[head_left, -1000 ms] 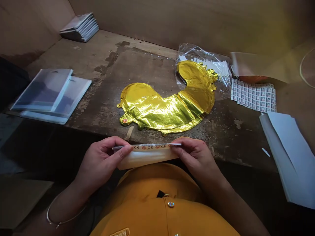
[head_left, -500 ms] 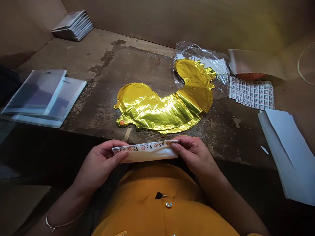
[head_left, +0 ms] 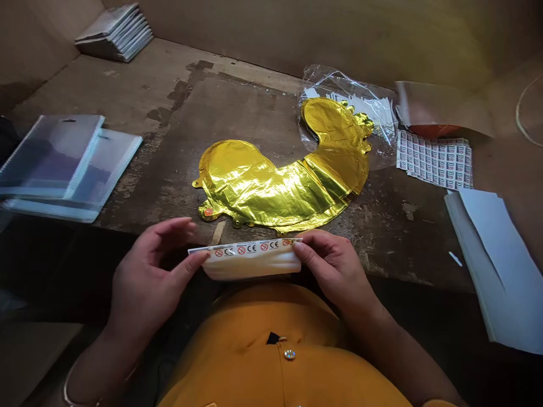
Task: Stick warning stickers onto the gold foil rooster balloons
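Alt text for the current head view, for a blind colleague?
The right hand grips a white printed strip; the left hand is open, thumb at its other end. Beyond, gold foil shapes lie on a worn table, between clear sleeves, left, and sticker sheets and white paper, right.

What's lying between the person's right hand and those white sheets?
In the head view, a small white sliver lies on the worn tabletop between the right hand and the white sheets, nearer the sheets.
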{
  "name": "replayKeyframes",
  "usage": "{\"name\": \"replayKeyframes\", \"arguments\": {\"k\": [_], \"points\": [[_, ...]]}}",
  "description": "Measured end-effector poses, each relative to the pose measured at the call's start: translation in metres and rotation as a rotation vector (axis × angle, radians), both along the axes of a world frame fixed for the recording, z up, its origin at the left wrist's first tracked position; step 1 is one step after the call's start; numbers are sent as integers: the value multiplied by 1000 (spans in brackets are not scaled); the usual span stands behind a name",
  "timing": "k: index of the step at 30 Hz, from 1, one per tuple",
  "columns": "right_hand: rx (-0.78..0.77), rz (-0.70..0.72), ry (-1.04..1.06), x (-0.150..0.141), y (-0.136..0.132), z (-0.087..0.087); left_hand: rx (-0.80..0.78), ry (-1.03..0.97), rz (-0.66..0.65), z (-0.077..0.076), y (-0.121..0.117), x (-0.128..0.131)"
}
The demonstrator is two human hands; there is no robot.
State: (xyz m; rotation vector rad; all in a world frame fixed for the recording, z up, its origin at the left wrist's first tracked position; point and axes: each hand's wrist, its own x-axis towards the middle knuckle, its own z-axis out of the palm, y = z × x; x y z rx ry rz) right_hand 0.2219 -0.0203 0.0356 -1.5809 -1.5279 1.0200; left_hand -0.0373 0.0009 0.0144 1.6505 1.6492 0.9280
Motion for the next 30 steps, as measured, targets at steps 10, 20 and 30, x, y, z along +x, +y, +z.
{"name": "replayKeyframes", "arguments": {"k": [10, 20, 30], "points": [[-1, 101, -40, -10, -6, -2, -192, 191, -619, 32, 28, 32], [511, 286, -545, 3, 14, 21, -428, 79, -580, 31, 30, 26], [509, 401, -603, -15, 31, 23, -420, 74, -571, 27, 32, 19]]}}
